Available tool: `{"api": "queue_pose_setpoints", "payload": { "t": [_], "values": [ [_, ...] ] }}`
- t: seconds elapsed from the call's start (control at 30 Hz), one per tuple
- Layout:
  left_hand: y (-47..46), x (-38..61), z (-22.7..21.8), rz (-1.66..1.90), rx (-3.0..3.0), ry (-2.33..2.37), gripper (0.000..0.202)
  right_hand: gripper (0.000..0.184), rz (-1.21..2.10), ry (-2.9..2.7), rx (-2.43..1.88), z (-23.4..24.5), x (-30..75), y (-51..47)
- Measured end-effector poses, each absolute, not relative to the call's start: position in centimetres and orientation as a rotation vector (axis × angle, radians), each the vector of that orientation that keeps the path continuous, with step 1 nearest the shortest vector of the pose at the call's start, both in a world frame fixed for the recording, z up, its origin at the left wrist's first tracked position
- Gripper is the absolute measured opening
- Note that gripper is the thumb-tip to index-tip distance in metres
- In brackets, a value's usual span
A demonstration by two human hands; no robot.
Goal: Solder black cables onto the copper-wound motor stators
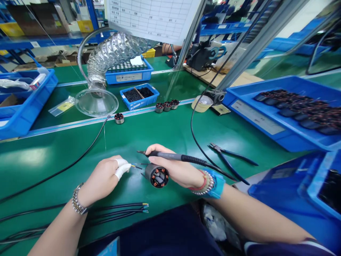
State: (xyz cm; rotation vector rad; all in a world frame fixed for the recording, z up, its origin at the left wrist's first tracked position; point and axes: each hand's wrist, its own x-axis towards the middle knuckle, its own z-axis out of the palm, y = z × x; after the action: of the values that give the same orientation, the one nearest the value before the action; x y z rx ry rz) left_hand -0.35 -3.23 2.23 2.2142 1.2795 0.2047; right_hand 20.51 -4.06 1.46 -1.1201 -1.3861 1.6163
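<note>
My left hand (pixel 105 176), with white covers on two fingertips, is closed in a pinch on a thin wire (pixel 136 166) whose end points right. My right hand (pixel 177 170) is closed around a soldering iron (pixel 183 158), its tip pointing left above the wire. Under the right hand's fingers is a round motor stator (pixel 157 176) with copper windings, its open face toward me. The lower fingers touch or hold it; their grip is hidden. Below the left hand lie several black cables (pixel 125 209) with stripped, coloured ends.
Diagonal cutters (pixel 231 156) lie right of my hands. Another stator (pixel 119 118) sits by a clear fume hood (pixel 96 103). Three more stators (pixel 167 106) stand near a divided blue box (pixel 139 96). A large blue tray (pixel 269 117) of wound parts and a small cup (pixel 202 103) are at right.
</note>
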Motion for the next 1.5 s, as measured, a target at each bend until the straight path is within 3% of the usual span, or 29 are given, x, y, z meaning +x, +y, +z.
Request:
{"api": "queue_pose_setpoints", "payload": {
  "t": [0.3,0.4,0.53,0.6,0.83,1.07,1.5],
  "values": [
    [-3.2,-0.4,2.2,0.211,2.191,1.303,0.033,0.015,1.388,-1.636,-1.114,1.5,21.1,-4.0],
    [-3.2,-0.4,1.9,0.258,2.158,1.329,0.031,0.033,1.04,-2.009,-1.064,-0.1,21.5,-4.2],
    [-3.0,0.1,0.8,0.246,2.084,1.27,0.026,0.019,0.393,-2.347,-0.858,-3.9,22.1,-4.0],
    [-2.9,0.5,0.3,0.248,2.052,1.253,0.025,0.019,0.286,-2.338,-0.832,-5.4,22.3,-3.9],
    [-2.7,1.2,-0.3,0.338,1.658,1.27,0.027,0.019,0.403,-2.086,-0.899,-5.2,21.4,-4.1],
    [-2.5,1.6,-1.6,0.443,1.237,1.235,0.029,0.027,0.721,-1.861,-1.07,-4.6,20.0,-3.8],
    [-2.7,2.0,-1.3,0.505,1.207,1.206,0.023,0.03,0.484,-1.923,-0.957,-4.6,18.8,-3.9]
  ]
}}
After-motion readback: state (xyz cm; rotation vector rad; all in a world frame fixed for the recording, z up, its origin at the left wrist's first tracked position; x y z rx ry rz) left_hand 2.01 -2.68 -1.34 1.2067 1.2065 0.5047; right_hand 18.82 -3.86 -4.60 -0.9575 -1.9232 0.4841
